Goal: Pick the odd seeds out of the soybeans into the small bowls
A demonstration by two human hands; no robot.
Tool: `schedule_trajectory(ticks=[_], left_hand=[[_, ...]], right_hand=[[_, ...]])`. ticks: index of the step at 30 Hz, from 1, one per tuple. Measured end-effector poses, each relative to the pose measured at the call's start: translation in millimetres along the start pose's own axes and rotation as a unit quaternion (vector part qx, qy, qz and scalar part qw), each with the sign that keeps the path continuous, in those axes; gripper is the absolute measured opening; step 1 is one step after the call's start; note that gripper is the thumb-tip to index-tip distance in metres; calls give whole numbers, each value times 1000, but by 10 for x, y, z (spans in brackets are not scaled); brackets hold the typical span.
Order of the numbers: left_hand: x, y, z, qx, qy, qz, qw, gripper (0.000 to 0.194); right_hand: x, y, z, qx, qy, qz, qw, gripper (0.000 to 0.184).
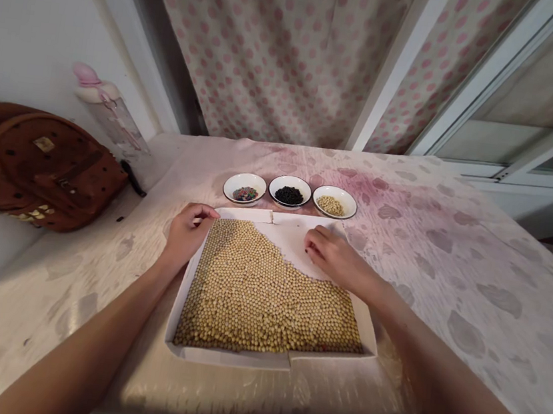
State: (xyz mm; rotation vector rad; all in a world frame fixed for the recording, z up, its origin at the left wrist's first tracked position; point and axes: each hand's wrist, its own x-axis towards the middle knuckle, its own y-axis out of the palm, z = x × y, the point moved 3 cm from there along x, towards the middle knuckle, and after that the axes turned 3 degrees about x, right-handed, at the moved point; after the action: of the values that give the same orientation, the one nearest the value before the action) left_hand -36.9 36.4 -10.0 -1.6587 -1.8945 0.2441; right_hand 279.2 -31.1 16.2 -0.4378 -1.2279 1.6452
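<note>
Room: we look down from a head camera into a narrow corner; a white wall [22, 15] runs along our left, a dotted curtain [276, 46] hangs straight ahead, and a window frame [512, 128] stands to our right.

Table: a stained cloth [469, 278] covers it, mottled with grey and pink patches; it sags and creases a little near our edge.

Beside the table: a brown backpack [34, 164] leans against the wall on our left, with a clear bottle [111, 113] propped just behind it; both sit away from the work, probably to leave the middle free.

Tray: a white tray [232, 357] lies square in front of us, likely so both hands reach it easily; its low walls seem there to hold the load in, and its far wall is split at a seam.

Beans: pale soybeans [266, 293] lie in one packed layer across the near and left part of the tray; a bare white wedge opens at the far right.

Bowls: three white bowls stand in a row just beyond the tray, apparently to keep each kind apart; they hold coloured beads [244, 194], black beans [289, 195] and pale beans [330, 205].

Left hand: our left hand [186, 233] curls over the tray's far left corner, beside the beans; we cannot tell whether it holds anything.

Right hand: our right hand [333, 258] lies open, its fingers [315, 242] together on the bare wedge, touching the edge of the beans; it holds nothing we can see.
</note>
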Motion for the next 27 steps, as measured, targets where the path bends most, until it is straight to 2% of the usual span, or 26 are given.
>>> schedule_trajectory(ticks=[3, 5, 7, 11, 13, 15, 18, 20, 23, 25, 27], left_hand=[[5, 3, 12, -2, 4, 0, 1000, 16], [6, 2, 11, -4, 8, 0, 1000, 15], [5, -1, 0, -3, 12, -3, 1000, 15], [1, -6, -28, -1, 9, -6, 1000, 15], [1, -5, -36, 3, 6, -5, 1000, 15], [1, -4, -38, 7, 5, -5, 1000, 15], [0, -3, -36, 5, 4, -4, 1000, 14], [-4, -3, -33, 3, 2, -2, 1000, 14], [-8, -4, -29, 2, 0, 1, 1000, 15], [-10, -6, -29, 1, 0, 2, 1000, 15], [-10, -7, -33, 1, 0, 3, 1000, 15]], right_hand=[[24, -124, -239, 30, 30, -118, 992, 11], [21, -205, -453, 34, 71, -205, 976, 10], [3, -247, -674, 44, 116, -265, 956, 9], [-35, -235, -969, 110, 171, -284, 937, 11], [-46, -244, -966, 128, 173, -284, 934, 12], [-49, -278, -854, 128, 167, -284, 935, 12], [-33, -324, -549, 134, 139, -236, 952, 12], [-14, -295, -322, 147, 102, -123, 976, 12], [-32, -205, -72, 145, 53, 40, 987, 13], [-57, -154, 7, 123, 33, 92, 988, 14], [-76, -119, 33, 97, 22, 109, 989, 13]])
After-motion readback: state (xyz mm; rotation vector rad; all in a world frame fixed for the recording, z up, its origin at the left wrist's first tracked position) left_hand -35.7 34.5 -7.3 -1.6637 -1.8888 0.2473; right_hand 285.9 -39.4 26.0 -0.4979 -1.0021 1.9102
